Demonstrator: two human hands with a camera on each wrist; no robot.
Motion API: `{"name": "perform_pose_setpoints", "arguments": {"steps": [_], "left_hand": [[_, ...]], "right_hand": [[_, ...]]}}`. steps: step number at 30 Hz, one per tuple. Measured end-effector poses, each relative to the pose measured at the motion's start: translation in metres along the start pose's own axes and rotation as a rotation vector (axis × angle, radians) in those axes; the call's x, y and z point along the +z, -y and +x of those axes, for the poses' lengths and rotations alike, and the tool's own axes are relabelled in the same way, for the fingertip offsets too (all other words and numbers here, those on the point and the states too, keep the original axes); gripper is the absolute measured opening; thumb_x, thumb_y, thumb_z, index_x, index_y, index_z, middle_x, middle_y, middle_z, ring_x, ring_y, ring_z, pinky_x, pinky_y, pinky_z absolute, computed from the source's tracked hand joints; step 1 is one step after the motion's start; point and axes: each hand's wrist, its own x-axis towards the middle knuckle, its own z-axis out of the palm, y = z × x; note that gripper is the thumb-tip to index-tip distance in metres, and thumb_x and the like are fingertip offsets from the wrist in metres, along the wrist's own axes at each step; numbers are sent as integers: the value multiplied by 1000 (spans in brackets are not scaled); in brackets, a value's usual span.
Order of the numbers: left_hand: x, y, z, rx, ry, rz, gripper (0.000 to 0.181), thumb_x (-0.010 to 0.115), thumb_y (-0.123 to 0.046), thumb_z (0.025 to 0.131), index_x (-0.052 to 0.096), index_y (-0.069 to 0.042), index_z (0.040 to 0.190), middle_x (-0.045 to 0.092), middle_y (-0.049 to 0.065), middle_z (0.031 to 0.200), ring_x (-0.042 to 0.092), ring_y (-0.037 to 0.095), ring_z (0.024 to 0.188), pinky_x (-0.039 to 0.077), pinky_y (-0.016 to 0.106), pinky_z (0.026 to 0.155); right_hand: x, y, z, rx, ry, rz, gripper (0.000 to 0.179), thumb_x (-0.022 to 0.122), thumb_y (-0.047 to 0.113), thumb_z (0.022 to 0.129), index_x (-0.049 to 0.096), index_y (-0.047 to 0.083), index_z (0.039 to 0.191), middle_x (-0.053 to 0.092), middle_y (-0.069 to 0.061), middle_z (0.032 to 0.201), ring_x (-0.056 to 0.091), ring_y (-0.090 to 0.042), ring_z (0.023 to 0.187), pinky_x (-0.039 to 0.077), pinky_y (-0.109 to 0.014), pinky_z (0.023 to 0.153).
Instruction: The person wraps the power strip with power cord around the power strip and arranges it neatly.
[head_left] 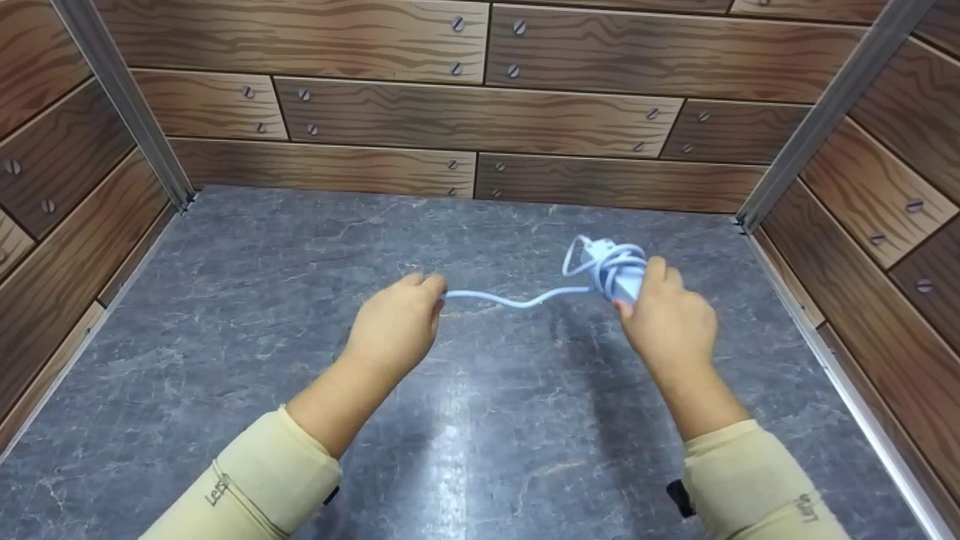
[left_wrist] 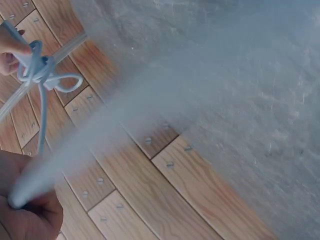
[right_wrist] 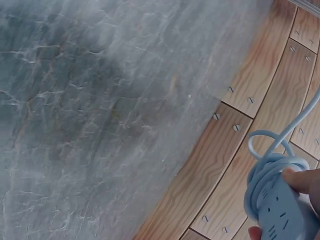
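A pale blue power strip (head_left: 628, 285) with its cord (head_left: 523, 304) wound round it hangs above the grey tabletop at the right of the head view. My right hand (head_left: 670, 324) grips the strip's near end. In the right wrist view, socket slots show on the power strip (right_wrist: 280, 216), and a thumb presses near the coils. My left hand (head_left: 391, 324) pinches a free stretch of the cord, which runs slightly slack between both hands. A pale blurred streak (left_wrist: 115, 117) extends from the left hand (left_wrist: 32, 217) in the left wrist view; its exact form is unclear.
The grey marbled tabletop (head_left: 285, 390) lies beneath both hands. Wood-patterned panels (head_left: 375, 112) enclose it at the back and both sides, with metal posts (head_left: 817, 127) in the back corners.
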Motion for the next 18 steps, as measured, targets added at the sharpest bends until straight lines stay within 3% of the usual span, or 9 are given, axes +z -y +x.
{"name": "perform_pose_setpoints", "arguments": {"steps": [3,8,12,14,18], "left_hand": [[0,-1,-1,-17,70,-65,10,58,-14,89,61,-9,97,61,4,87,61,20,78,51,32,65],[-5,0,3,-101,144,-190,8,59,-17,89,63,-10,92,60,1,83,56,16,72,48,30,63],[-11,2,6,-132,163,-177,11,60,-22,89,65,-12,92,60,-1,82,55,13,70,47,29,61],[-14,1,8,-96,131,-121,13,63,-24,86,66,-14,93,59,-3,80,56,13,70,47,29,60],[-21,-2,11,53,-41,3,13,70,-27,80,68,-17,88,56,-5,73,57,13,64,47,29,55]], "right_hand": [[3,-1,-1,-19,32,-34,53,74,25,72,42,-6,101,53,-25,79,53,-43,54,39,-51,43],[4,-7,0,-13,78,-78,56,73,24,73,41,-6,108,53,-25,84,53,-44,57,39,-51,45],[6,-10,-1,-21,95,-108,58,74,24,71,43,-7,109,53,-24,86,52,-43,59,39,-50,46],[7,-9,-2,-39,108,-121,58,75,25,70,44,-7,107,54,-23,85,52,-42,58,39,-49,46],[11,-6,-5,-106,131,-147,54,78,26,66,47,-5,99,55,-20,83,53,-40,60,41,-48,49]]}}
